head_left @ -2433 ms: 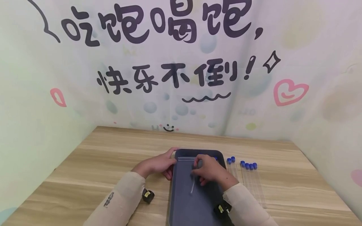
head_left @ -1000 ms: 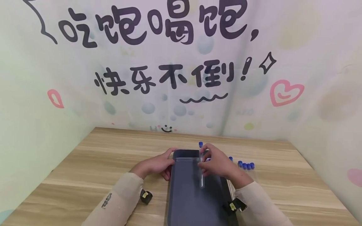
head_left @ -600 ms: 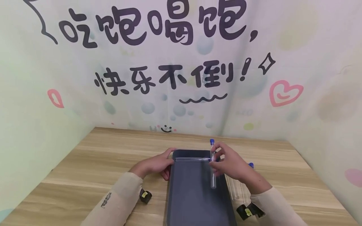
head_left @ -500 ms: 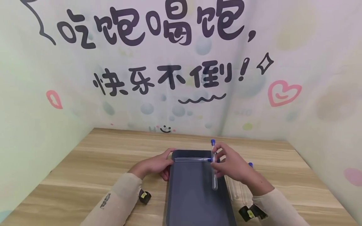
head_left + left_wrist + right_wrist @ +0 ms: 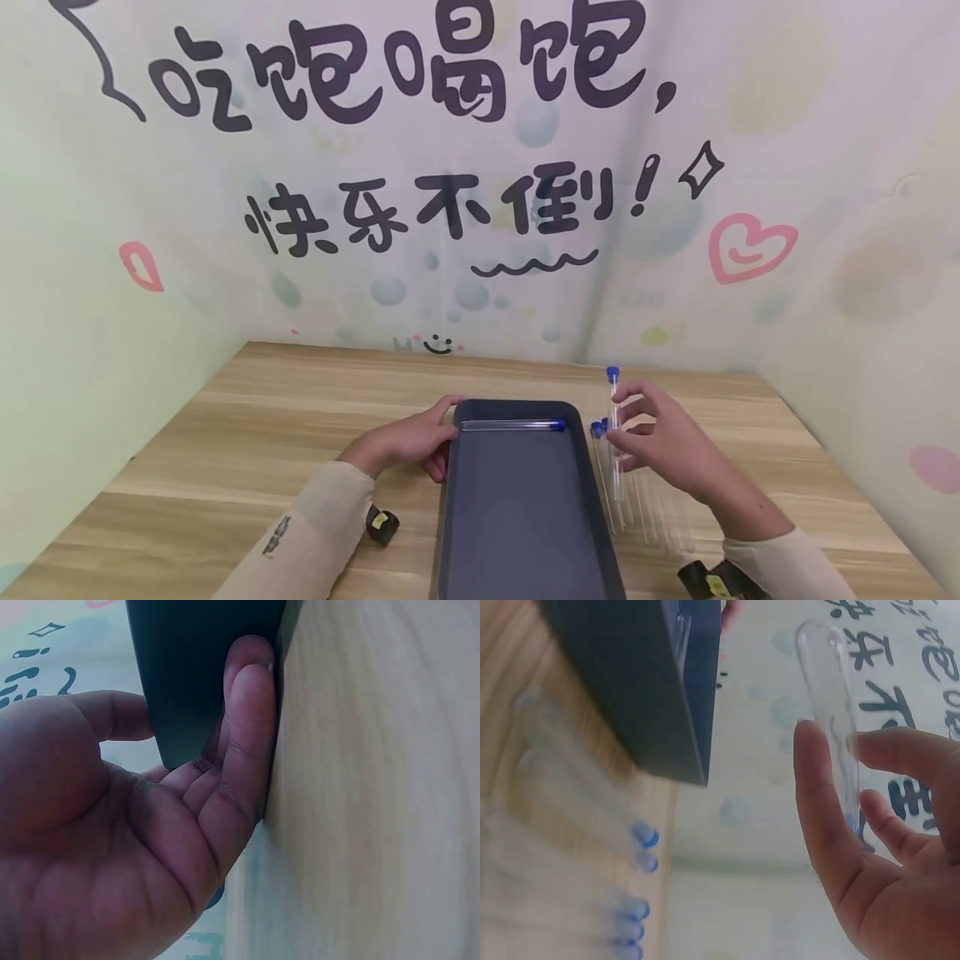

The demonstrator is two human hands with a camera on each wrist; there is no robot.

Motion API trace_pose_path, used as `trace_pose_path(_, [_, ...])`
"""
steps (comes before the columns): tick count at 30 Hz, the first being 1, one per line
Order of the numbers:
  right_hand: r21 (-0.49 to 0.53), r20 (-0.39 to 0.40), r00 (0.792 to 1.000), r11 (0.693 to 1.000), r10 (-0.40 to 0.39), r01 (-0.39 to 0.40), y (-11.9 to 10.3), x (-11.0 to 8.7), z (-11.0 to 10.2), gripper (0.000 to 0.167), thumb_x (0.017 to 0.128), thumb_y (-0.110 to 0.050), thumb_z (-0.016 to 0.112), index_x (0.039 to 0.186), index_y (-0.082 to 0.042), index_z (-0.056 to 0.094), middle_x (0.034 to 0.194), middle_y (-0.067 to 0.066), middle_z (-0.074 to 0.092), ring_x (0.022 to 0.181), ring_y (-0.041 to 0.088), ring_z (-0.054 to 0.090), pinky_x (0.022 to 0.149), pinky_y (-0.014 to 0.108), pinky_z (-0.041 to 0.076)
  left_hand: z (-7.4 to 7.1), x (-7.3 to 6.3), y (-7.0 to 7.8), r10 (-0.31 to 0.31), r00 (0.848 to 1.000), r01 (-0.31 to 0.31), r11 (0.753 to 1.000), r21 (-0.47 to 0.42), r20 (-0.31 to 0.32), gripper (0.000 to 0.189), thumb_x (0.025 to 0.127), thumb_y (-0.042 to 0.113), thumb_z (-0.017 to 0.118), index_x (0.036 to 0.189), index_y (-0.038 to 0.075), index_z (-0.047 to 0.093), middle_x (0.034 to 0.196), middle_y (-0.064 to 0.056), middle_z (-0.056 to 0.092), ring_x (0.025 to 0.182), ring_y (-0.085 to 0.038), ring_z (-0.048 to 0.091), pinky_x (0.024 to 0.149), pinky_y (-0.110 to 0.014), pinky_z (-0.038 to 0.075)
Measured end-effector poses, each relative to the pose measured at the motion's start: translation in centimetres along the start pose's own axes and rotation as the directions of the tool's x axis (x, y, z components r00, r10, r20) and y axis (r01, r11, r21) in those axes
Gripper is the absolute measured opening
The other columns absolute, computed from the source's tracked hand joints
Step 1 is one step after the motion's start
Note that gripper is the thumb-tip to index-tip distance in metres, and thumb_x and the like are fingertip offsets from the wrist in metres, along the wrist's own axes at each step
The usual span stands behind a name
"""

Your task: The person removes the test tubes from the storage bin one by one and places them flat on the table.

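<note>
My right hand (image 5: pixel 671 437) pinches a clear test tube (image 5: pixel 832 712) with a blue cap between thumb and fingers. The tube stands nearly upright, cap up, just right of the dark grey tray (image 5: pixel 525 517). In the head view it overlaps other capped test tubes (image 5: pixel 600 454) lying on the table, partly hidden by the hand. At the tray's far left corner, my left hand (image 5: pixel 405 442) grips the wall; in the left wrist view the thumb is at the rim and the fingers (image 5: pixel 244 735) curl against the outside. Inside the tray, a test tube (image 5: pixel 510 425) lies crosswise at the far end, blue cap right.
The wooden table (image 5: pixel 300 400) meets a printed cloth backdrop (image 5: pixel 360 167) behind the tray. In the right wrist view, several loose tubes (image 5: pixel 570 757) lie in two groups alongside the tray. Black wrist cameras (image 5: pixel 382 525) sit by both sleeves.
My right hand has lifted its tube from low over the tray, brought it upright and carried it right, past the tray's right wall. My left hand stays at the tray corner.
</note>
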State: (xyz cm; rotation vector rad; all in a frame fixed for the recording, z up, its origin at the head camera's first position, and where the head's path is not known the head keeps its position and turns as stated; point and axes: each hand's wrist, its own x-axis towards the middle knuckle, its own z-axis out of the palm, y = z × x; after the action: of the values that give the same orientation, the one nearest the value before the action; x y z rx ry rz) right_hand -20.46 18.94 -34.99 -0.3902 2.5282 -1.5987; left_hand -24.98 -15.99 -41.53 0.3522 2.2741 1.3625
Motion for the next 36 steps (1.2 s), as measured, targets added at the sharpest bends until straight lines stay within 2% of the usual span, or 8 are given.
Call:
trace_pose_path(9, [0.009,-0.036,0.999,1.0,0.01,-0.009,2.8,-0.7,-1.8,0.05,0.092,-0.006,0.069,0.131,0.0,0.038,0.114,0.026,0.053,0.089,0.028,0.068,0.067,0.039,0.063,0.0,0.0,0.1,-0.002,1.0,0.002,1.0,0.0,-0.002,0.059,0.102,0.014,0.038,0.157,0.026,0.019,0.066,-0.015,0.061,0.051,-0.019,0.062,0.055,-0.035,0.06])
trace_pose_path(15, [-0.027,-0.055,0.998,0.999,0.019,-0.02,4.3,-0.7,-2.9,0.05,0.093,-0.004,0.066,0.133,0.001,0.036,0.115,0.027,0.053,0.087,0.028,0.068,0.067,0.038,0.063,0.0,0.1,0.0,-0.006,1.0,0.006,1.0,0.005,-0.006,0.059,0.103,0.014,0.038,0.156,0.028,0.02,0.066,-0.015,0.062,0.051,-0.019,0.062,0.056,-0.035,0.06])
trace_pose_path(26, [-0.11,-0.065,0.994,0.989,0.091,-0.098,6.9,-0.7,-5.0,0.049,0.093,-0.003,0.064,0.133,0.005,0.035,0.112,0.027,0.056,0.077,0.024,0.067,0.064,0.036,0.062,0.0,0.2,-0.2,-0.012,1.0,0.012,1.0,0.002,-0.011,0.06,0.103,0.014,0.038,0.158,0.027,0.018,0.065,-0.015,0.063,0.052,-0.019,0.063,0.056,-0.035,0.06])
trace_pose_path(36, [-0.123,-0.054,0.986,0.979,0.16,-0.165,8.2,-0.8,-6.3,0.049,0.097,-0.006,0.061,0.134,0.007,0.032,0.113,0.029,0.054,0.076,0.025,0.067,0.065,0.038,0.062,0.0,0.1,-0.2,-0.006,1.0,0.006,1.0,-0.011,0.004,0.06,0.102,0.014,0.038,0.157,0.027,0.018,0.064,-0.015,0.062,0.051,-0.019,0.062,0.055,-0.034,0.06])
